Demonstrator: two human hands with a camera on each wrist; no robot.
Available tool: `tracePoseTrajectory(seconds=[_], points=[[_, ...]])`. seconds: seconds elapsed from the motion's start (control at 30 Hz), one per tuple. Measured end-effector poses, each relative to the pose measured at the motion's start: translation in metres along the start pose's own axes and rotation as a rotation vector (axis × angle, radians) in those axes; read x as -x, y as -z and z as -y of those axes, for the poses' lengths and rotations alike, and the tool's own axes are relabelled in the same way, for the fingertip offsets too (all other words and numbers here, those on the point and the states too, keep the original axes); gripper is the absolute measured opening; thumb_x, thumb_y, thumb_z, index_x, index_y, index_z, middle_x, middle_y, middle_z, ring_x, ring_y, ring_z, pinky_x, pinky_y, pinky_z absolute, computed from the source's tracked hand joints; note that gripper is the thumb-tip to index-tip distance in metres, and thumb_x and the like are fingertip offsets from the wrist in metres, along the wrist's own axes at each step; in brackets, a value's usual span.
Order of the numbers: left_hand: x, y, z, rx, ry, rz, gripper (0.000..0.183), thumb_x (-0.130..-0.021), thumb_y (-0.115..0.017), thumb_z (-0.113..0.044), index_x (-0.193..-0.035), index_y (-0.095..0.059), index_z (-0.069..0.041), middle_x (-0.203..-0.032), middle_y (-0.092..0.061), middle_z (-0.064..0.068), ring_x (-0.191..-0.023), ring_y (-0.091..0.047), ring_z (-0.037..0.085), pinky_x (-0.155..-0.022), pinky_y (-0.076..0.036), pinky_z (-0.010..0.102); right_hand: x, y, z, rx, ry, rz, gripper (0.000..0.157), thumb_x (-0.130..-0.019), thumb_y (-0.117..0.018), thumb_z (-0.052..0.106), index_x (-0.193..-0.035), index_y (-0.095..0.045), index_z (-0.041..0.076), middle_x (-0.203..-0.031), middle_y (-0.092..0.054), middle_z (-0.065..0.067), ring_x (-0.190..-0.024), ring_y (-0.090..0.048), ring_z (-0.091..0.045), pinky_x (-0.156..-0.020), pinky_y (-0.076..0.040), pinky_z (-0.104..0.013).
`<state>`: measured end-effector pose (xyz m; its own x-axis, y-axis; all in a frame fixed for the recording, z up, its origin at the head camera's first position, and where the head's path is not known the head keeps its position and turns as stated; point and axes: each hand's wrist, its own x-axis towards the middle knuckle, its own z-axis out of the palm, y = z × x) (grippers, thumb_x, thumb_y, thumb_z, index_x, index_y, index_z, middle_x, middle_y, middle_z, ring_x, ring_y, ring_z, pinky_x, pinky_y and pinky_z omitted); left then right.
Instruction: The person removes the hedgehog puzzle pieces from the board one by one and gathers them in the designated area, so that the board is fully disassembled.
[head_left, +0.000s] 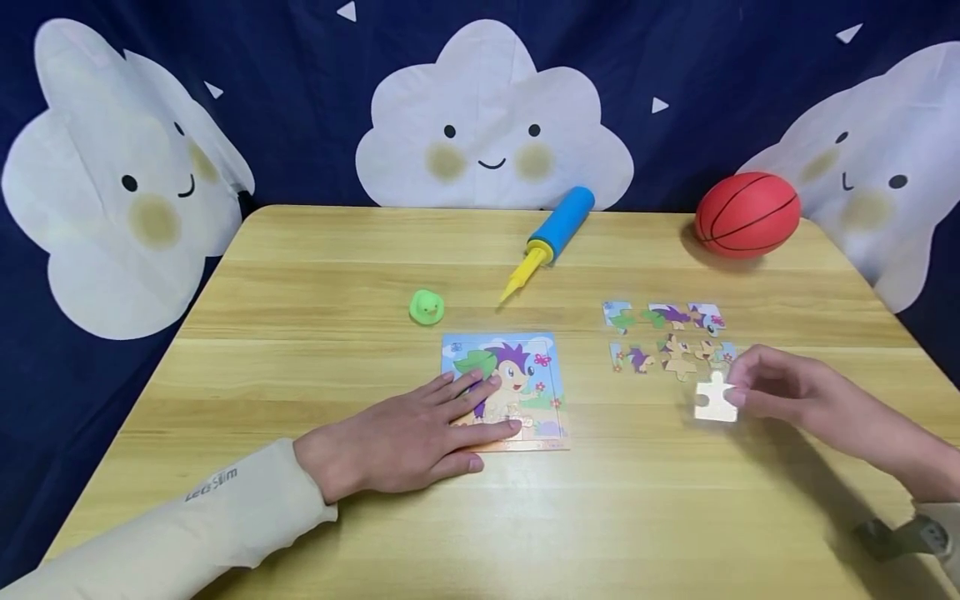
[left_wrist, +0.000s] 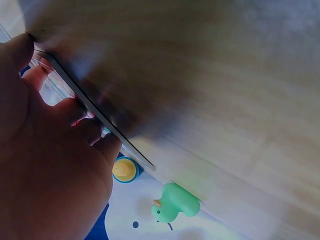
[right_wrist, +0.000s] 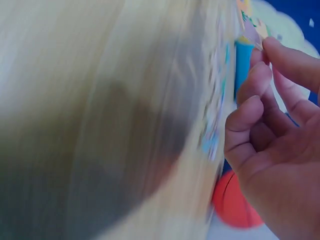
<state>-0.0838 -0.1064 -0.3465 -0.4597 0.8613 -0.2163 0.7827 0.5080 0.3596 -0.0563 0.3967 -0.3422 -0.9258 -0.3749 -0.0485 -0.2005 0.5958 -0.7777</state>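
On the far left, a cream sleeve (head_left: pixel 202 525) is reaching in from the near side of the table (head_left: pixel 337 308), and from it the left hand (head_left: pixel 405 437) is lying with its fingers spread, resting on the left part of the puzzle board (head_left: pixel 557 375), which is showing a purple-spined hedgehog with a green leaf. A green toy duck (head_left: pixel 427 308) is sitting just past the board's far left corner. Beyond the board's far edge, a blue hand pump (head_left: pixel 558 229) is lying aslant, its yellow nozzle pointing back towards the board. To the right of the board, loose puzzle pieces (head_left: pixel 678 364) are lying printed side up in two rough rows. Also to the board's right, nearer the person than those rows, the right hand (head_left: pixel 795 392) is pinching one puzzle piece (head_left: pixel 714 400) between thumb and fingers, its pale side facing the head camera. Well beyond the board to the far right, a red basketball (head_left: pixel 748 215) is resting near the table's back corner.
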Motion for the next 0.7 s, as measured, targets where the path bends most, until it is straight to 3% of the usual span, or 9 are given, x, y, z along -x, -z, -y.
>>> tracePoseTrajectory(seconds=[0.2, 0.47, 0.7], points=[[-0.001, 0.0, 0.0, 0.006, 0.001, 0.004, 0.053, -0.118, -0.043, -0.046, -0.17, -0.036, -0.042, -0.184, -0.015, 0.008, -0.172, -0.01, 0.032, -0.138, -0.016, 0.057, 0.017, 0.019, -0.025, 0.032, -0.157, 0.004, 0.008, -0.108, -0.063, 0.001, -0.112, -0.065, 0.007, -0.095, -0.069, 0.002, -0.084, -0.06, -0.016, -0.063, -0.045, -0.032], [-0.001, 0.001, 0.0, 0.003, 0.004, 0.009, 0.053, -0.118, -0.044, -0.046, -0.17, -0.036, -0.043, -0.184, -0.015, 0.008, -0.172, -0.01, 0.032, -0.138, -0.016, 0.057, 0.021, 0.023, -0.036, 0.131, -0.215, 0.004, 0.007, -0.107, -0.067, 0.003, -0.113, -0.068, 0.007, -0.096, -0.073, 0.006, -0.086, -0.062, -0.006, -0.067, -0.046, -0.023], [-0.002, 0.001, 0.0, 0.008, 0.005, 0.016, 0.053, -0.118, -0.043, -0.046, -0.17, -0.035, -0.043, -0.184, -0.013, 0.008, -0.172, -0.008, 0.033, -0.138, -0.015, 0.057, 0.017, 0.016, -0.034, 0.199, -0.2, -0.028, 0.007, -0.105, -0.07, 0.002, -0.11, -0.071, 0.007, -0.096, -0.067, 0.009, -0.088, -0.058, -0.001, -0.068, -0.043, -0.016]])
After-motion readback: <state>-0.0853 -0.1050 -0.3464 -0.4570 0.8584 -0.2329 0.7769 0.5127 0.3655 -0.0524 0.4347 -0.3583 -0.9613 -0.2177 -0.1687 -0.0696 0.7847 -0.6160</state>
